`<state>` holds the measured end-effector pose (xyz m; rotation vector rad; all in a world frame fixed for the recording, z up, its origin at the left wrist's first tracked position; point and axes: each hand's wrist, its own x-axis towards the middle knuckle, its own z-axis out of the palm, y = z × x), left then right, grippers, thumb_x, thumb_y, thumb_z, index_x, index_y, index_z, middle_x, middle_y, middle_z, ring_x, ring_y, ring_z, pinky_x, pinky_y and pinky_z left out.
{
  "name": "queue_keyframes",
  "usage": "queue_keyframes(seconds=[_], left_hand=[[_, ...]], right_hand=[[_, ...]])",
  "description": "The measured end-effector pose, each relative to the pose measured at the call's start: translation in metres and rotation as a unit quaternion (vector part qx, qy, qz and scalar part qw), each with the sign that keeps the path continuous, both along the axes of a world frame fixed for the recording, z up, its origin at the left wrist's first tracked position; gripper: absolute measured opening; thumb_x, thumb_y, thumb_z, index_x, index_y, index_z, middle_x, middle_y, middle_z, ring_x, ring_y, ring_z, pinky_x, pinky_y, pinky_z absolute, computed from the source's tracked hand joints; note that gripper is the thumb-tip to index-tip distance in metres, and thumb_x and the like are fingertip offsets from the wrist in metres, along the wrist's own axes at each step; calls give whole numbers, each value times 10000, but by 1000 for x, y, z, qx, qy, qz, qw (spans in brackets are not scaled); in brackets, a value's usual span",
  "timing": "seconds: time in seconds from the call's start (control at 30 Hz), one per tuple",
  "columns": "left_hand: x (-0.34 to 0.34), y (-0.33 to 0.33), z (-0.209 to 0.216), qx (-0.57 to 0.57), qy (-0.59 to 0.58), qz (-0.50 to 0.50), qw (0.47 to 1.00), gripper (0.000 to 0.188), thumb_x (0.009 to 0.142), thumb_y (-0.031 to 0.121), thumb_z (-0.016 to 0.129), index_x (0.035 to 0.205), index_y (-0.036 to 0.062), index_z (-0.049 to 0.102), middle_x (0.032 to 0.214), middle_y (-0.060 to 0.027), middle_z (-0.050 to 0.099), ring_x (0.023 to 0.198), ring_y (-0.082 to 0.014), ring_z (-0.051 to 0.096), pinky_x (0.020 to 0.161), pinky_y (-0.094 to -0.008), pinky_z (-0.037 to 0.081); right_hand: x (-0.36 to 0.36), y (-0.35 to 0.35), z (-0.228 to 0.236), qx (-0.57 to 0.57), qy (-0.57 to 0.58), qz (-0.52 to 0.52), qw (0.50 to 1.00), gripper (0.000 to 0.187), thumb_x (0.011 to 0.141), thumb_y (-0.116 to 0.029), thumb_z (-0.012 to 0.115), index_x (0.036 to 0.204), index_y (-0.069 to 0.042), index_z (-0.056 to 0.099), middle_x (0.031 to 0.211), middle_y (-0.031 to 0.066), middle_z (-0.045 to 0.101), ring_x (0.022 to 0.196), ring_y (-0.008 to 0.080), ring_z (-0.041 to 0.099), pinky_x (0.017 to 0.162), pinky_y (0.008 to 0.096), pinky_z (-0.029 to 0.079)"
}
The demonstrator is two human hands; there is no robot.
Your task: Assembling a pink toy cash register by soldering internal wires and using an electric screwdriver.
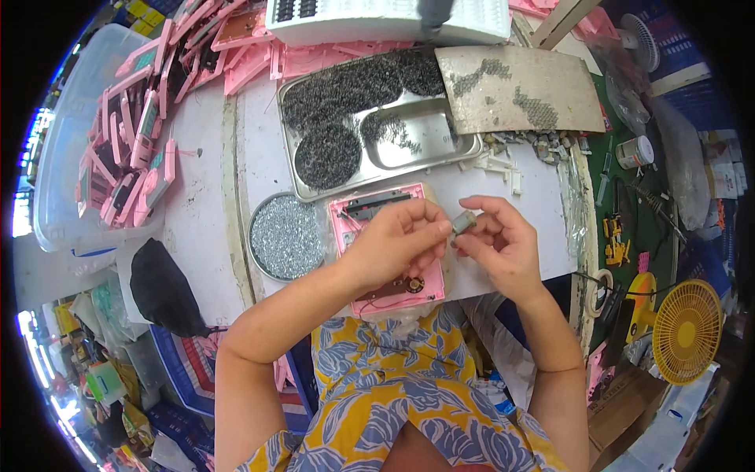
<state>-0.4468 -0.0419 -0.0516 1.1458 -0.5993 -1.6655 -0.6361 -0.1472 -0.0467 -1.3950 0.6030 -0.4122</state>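
In front of me my right hand [507, 248] holds a small grey cylinder like a little motor [464, 223] between thumb and fingers. The fingers of my left hand [409, 236] are closed in a pinch at the cylinder's left end; what they grip is too small to make out. Under both hands lies an open pink plastic housing [435, 285], with a black part [377, 206] along its far side and a round brassy part [414, 285] near its front. My left hand hides much of its middle.
Left of the housing stands a round dish of small silvery screws [287, 236]. Behind is a metal tray [417, 165] with many small dark parts, a board [527, 90] leaning on its right. Pink devices [130, 157] pile at left beside a black cloth [163, 287]; a yellow fan [686, 333] is at right.
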Motion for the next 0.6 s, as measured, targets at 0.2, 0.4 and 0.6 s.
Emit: queue_keyframes(seconds=[0.2, 0.4, 0.6], left_hand=[[28, -56, 14, -280, -476, -80, 830, 187, 952, 178, 668, 1028, 8, 676, 756, -99, 679, 596, -162, 606, 567, -311, 482], [35, -152, -2, -263, -588, 49, 764, 203, 907, 218, 686, 942, 22, 729, 807, -158, 718, 702, -305, 696, 668, -373, 542], [49, -137, 1, -240, -610, 28, 754, 187, 909, 190, 684, 954, 11, 715, 809, -146, 720, 700, -273, 698, 669, -369, 537]], right_hand=[[-16, -5, -3, 133, -98, -83, 983, 351, 935, 19, 636, 1277, -1, 559, 923, 41, 622, 808, 83, 582, 737, 229, 482], [-24, -9, -17, 76, -74, -99, 989, 221, 926, -12, 662, 1141, 18, 620, 915, 53, 632, 792, 118, 600, 746, 255, 506], [-37, -28, -13, -271, 160, -31, 949, 223, 878, 13, 647, 1099, -11, 669, 874, 72, 665, 737, 143, 627, 712, 250, 510]])
